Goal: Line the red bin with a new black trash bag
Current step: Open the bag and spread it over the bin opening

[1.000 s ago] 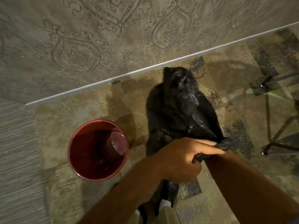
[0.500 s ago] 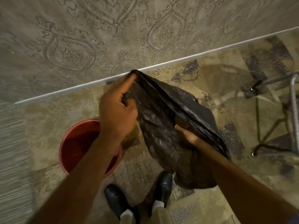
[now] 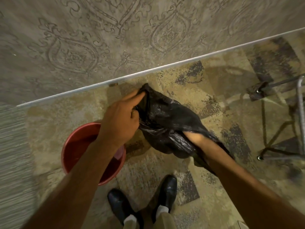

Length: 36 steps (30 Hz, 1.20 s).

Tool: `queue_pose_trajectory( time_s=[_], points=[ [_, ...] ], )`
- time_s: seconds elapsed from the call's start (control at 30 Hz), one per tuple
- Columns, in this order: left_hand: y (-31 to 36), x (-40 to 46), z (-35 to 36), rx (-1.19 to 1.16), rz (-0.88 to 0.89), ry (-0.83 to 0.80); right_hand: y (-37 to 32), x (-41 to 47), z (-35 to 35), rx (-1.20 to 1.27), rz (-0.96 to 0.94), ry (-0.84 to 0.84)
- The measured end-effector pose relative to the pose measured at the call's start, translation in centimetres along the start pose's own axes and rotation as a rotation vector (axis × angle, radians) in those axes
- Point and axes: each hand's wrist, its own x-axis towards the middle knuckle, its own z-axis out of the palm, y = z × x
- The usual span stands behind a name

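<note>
STEP: opening black trash bag [image 3: 166,116] | left hand [image 3: 121,119] is pinching bag rim | right hand is working inside bag, hidden, grip indeterminable | red bin [image 3: 79,144] is sitting under left forearm | NEXT: spread mouth, lower into bin

right hand [image 3: 189,135] hidden inside black bag [image 3: 166,116], left forearm covering part of red bin [image 3: 79,142]

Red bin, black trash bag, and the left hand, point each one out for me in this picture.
red bin [image 3: 77,142], head view, on its inner wall at the left.
black trash bag [image 3: 168,116], head view, on the crumpled middle of the plastic.
left hand [image 3: 120,123], head view, on the back of the hand.
</note>
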Motion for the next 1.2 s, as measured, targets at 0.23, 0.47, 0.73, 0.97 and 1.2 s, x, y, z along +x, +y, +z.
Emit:
queue_pose_trajectory(
  time_s=[0.23, 0.47, 0.73, 0.97, 1.2],
  points=[
    [0.8, 0.3, 0.3, 0.102, 0.053, -0.166, -7.4, 1.6, 3.3, 0.476, -0.309, -0.204],
    [-0.4, 0.5, -1.0, 0.181, 0.017, -0.298, -6.6, 3.3, -0.9, 0.021, -0.475, 0.720],
    [-6.6, -0.6, -3.0, 0.161, -0.201, -0.097, -2.8, 3.8, -2.9, -1.138, -0.164, 0.552],
    [-12.3, -4.0, -5.0, 0.160, -0.251, 0.031, -0.8, 3.8, 0.9, -1.262, -0.438, 0.507],
    [-16.8, -10.3, -12.6, 0.146, -0.368, 0.000, 1.2, 4.4, 7.7, -1.229, -0.517, 0.101]
  ],
)
